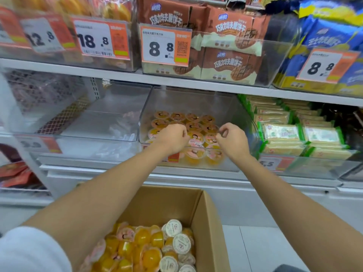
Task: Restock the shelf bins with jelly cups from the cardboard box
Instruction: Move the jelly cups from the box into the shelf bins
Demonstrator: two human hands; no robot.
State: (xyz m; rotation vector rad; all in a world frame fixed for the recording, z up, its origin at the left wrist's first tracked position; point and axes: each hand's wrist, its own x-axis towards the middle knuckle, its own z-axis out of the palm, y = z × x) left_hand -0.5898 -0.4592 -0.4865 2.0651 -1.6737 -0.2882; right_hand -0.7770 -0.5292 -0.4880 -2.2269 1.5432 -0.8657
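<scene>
The left hand [172, 137] shows only its back, so its fingers curl out of sight and I cannot tell whether its grip holds anything. The right hand [232, 141] has its grip curled in, thumb near forefinger, with nothing visible between them. Both hover over the front of the clear bin [186, 101] on the lower shelf [137, 167], covering several of the jelly cups [194, 126] there and most of an orange price tag [173, 157] on the bin's front.

The cardboard box [208, 222] is cut off by the bottom edge, and the left forearm hides part of its contents. The far left of the shelving is blurred. The neighbouring bin [110, 107] is hazy and what lies in it is hard to make out.

The cups in the bin stand upright in tidy rows, lids up, with round orange-and-pink printed lids over yellow jelly. The loose cups [149, 246] in the box lie jumbled, some on their sides showing yellow jelly, some showing white round labels. Green-edged packets [282, 132] fill the bin to the right.
</scene>
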